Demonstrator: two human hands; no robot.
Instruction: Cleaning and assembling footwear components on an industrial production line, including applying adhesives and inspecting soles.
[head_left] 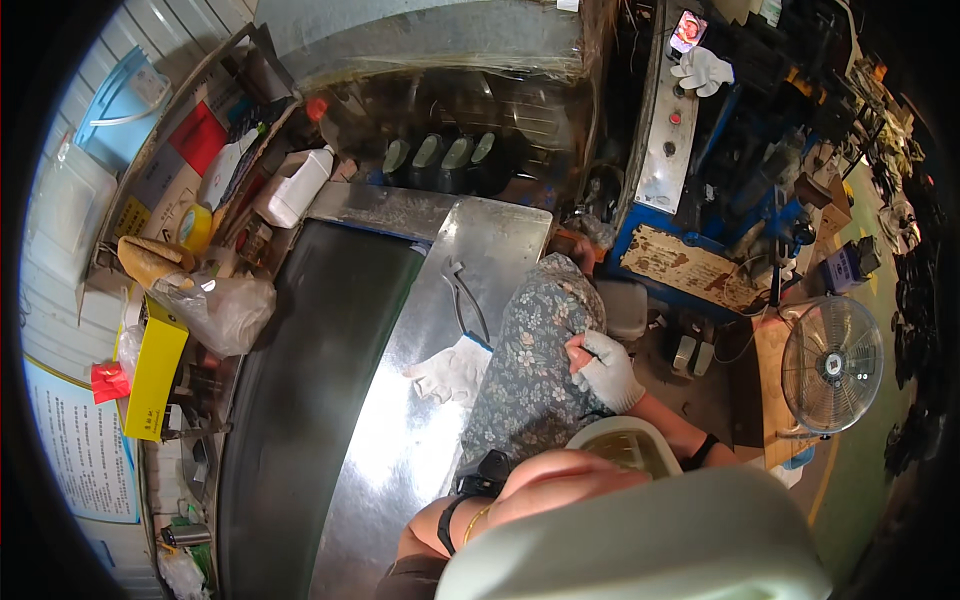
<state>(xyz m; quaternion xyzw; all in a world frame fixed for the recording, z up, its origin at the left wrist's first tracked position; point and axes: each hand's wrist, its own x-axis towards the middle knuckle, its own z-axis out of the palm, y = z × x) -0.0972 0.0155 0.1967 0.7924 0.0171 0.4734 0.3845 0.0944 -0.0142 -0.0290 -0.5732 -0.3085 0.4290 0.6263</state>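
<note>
At the far left, a light blue bucket (pixel 122 108) stood above a yellow box (pixel 157 372); right of these, a clear plastic bag (pixel 228 308) sat beside a long dark surface (pixel 305 390), which ran next to a shiny metal tabletop (pixel 372 480); on that metal lay a white work glove (pixel 447 373), its blue cuff at the handles of a pair of pliers (pixel 465 300), whose jaws pointed away from the person; the floral cloth (pixel 525 365) covered the lap, just right of the glove; the left hand (pixel 560 475) was low in view, partly hidden by a pale rounded shape (pixel 640 545), so I could not tell how its fingers stood; the gloved right hand (pixel 607 372) lay over the floral cloth, its fingers curled, though I could not tell whether they gripped anything; farther right stood a round fan (pixel 832 365).
</note>
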